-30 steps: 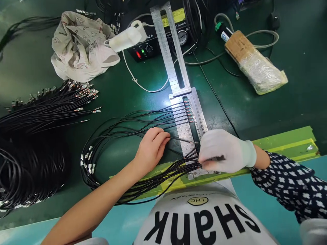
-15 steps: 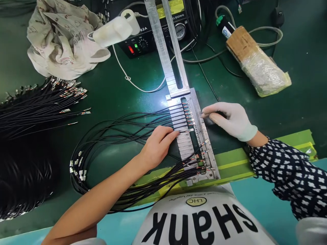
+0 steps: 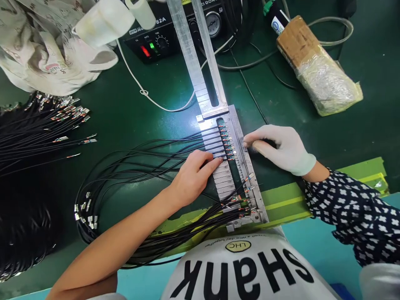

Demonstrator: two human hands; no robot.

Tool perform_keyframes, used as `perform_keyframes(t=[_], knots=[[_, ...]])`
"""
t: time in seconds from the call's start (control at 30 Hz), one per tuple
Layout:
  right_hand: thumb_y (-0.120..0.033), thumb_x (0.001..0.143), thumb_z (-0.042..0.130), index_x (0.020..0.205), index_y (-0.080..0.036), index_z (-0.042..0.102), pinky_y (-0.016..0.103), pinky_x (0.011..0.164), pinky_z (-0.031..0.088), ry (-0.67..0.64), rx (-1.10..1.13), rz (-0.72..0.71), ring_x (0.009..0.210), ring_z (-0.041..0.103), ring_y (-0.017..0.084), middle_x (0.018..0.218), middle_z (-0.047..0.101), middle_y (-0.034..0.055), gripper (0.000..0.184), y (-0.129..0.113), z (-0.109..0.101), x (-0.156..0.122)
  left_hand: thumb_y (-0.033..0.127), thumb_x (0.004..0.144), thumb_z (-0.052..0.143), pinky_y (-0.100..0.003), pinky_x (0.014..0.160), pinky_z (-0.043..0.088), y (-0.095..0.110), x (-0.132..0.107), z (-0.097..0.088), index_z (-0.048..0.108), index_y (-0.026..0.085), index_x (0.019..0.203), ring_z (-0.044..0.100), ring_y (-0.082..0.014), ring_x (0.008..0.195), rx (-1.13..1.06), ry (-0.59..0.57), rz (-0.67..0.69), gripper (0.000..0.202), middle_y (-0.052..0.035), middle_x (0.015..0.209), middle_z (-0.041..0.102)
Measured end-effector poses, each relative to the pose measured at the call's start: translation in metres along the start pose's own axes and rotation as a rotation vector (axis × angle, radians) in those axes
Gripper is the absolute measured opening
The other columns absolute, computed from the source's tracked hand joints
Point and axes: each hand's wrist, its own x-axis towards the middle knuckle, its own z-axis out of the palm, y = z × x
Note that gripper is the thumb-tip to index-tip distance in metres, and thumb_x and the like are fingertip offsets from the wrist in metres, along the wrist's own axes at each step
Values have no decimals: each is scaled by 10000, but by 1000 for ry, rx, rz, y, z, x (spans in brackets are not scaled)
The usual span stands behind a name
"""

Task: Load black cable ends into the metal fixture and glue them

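A slotted metal fixture (image 3: 222, 177) lies in front of me, with several thin black cables (image 3: 187, 143) lying side by side in its upper slots. Their small connector ends (image 3: 228, 146) reach over the long opening. My bare left hand (image 3: 196, 177) presses its thumb and fingertips together on the lowest cable of this row, close to the connector. Along the fixture's right rail, my gloved right hand (image 3: 279, 150) has thumb and fingers drawn together at the edge. Whatever lies between those gloved fingertips is too small to tell. More cables (image 3: 200, 225) rest across the fixture's near end.
A heap of black cables (image 3: 40, 133) lies at the left. Behind the fixture stands a black control box (image 3: 150, 41) with lit switches. A white lamp (image 3: 104, 23) and a crumpled cloth (image 3: 56, 54) are at the back left. One plastic-wrapped block (image 3: 325, 79) sits at the back right.
The lowest cable of the upper row has moved slightly up, closer to its neighbours, with my left fingers on it. My right hand stays by the rail. The view has shifted a little.
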Motion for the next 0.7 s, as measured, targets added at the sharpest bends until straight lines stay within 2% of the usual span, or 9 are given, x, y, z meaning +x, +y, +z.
perform_keyframes(t=[0.17, 0.27, 0.37, 0.43, 0.5, 0.6, 0.7], knots=[[-280, 965, 609, 1052, -260, 780, 367, 880, 596, -1, -10, -7, 925, 740, 211, 1013, 780, -11, 193, 2, 1, 0, 112, 994, 502, -360, 865, 501, 4, -3, -3, 564, 152, 1298, 566, -211, 1011, 54, 5, 39, 312, -125, 1115, 641], [-284, 967, 611, 1052, -264, 781, 367, 862, 600, 9, -10, -8, 914, 742, 208, 1002, 781, -16, 192, 2, 2, 0, 87, 982, 516, -426, 1000, 465, 9, -10, -7, 569, 145, 1333, 555, -267, 1213, 129, -3, 15, 360, -157, 1280, 643], [-282, 967, 609, 1045, -271, 784, 377, 880, 606, 12, 0, -5, 902, 745, 208, 991, 782, -16, 191, 1, 2, 1, 62, 981, 485, -445, 1091, 417, 12, -16, -8, 505, 118, 1432, 463, -292, 1412, 131, -102, 28, 454, -161, 1458, 579], [-275, 967, 608, 1043, -271, 786, 377, 899, 609, 15, 11, -2, 886, 746, 205, 985, 782, -14, 194, 1, 2, 1, 37, 966, 473, -448, 1126, 413, 12, -17, -6, 473, 88, 1456, 411, -294, 1474, 86, -140, 40, 492, -173, 1518, 524], [-269, 969, 608, 1048, -261, 788, 371, 907, 611, 22, 24, 3, 866, 747, 198, 985, 782, -7, 196, 1, 2, 0, 30, 949, 484, -460, 1141, 424, 10, -17, -3, 473, 77, 1447, 410, -296, 1480, 57, -121, 50, 500, -183, 1534, 503], [-271, 970, 612, 1059, -234, 788, 358, 896, 614, 35, 43, 12, 841, 748, 188, 987, 784, 6, 200, 3, 3, -2, 53, 942, 515, -466, 1130, 447, 8, -12, -2, 508, 99, 1403, 476, -282, 1431, 53, -77, 57, 463, -173, 1498, 545], [-277, 971, 609, 1069, -218, 786, 344, 881, 617, 54, 57, 15, 839, 748, 182, 987, 786, 11, 211, 4, 5, -4, 99, 952, 526, -459, 1130, 443, 7, -8, -5, 470, 108, 1449, 486, -273, 1419, 42, -93, 76, 501, -168, 1511, 534]])
